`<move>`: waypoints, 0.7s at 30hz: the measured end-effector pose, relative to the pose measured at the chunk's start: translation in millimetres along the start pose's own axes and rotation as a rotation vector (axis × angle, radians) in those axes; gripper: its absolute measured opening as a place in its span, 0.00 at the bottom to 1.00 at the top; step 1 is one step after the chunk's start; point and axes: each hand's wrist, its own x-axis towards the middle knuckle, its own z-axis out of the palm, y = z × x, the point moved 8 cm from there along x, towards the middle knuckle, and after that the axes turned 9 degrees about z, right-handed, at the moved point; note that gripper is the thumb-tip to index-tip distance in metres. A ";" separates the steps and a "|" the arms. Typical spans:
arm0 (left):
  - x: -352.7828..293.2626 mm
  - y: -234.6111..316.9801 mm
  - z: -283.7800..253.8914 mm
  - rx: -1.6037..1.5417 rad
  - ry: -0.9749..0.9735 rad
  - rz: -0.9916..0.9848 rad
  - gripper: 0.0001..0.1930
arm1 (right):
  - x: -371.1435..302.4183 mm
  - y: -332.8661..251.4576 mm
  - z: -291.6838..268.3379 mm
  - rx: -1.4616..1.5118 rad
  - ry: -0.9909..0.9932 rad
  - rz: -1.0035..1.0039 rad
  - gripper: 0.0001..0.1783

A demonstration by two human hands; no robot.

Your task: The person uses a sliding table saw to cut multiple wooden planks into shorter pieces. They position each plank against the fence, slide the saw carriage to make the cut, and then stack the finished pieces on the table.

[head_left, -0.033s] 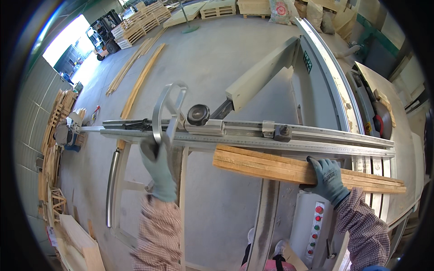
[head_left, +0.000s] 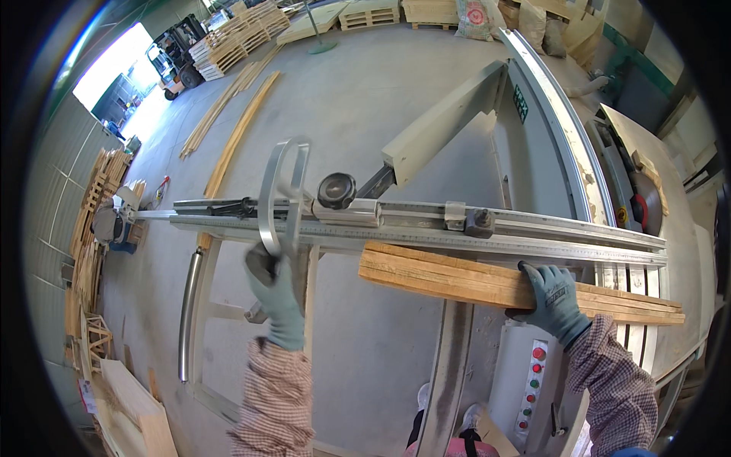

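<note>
My right hand (head_left: 554, 301), in a grey-blue work glove, is closed over a stack of wooden strips (head_left: 445, 276). The stack lies on the saw's sliding frame, just on my side of the long metal fence (head_left: 426, 238). My gloved left hand (head_left: 278, 297) has its fingers curled at the lower end of a curved metal stop arm (head_left: 268, 190); motion blur softens the contact. This arm sits on the fence beside a black round knob (head_left: 336, 190). Further right, a smaller stop block (head_left: 478, 222) is fixed to the fence.
A partly covered circular saw blade (head_left: 646, 202) stands at the right. Below the strips is a control box (head_left: 525, 381) with red and green buttons. A metal roller (head_left: 190, 316) flanks the frame's left. Long boards (head_left: 242, 133), pallets (head_left: 369, 15) and a forklift (head_left: 179, 57) are behind.
My left hand has moved slightly down and right, and the lower end of the curved stop arm has shifted with it. My right hand and the strips have hardly moved.
</note>
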 end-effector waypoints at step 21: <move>-168.4 -85.0 136.4 -0.909 0.178 -0.888 0.37 | 43.3 -56.4 2.7 -0.075 -0.033 0.005 0.52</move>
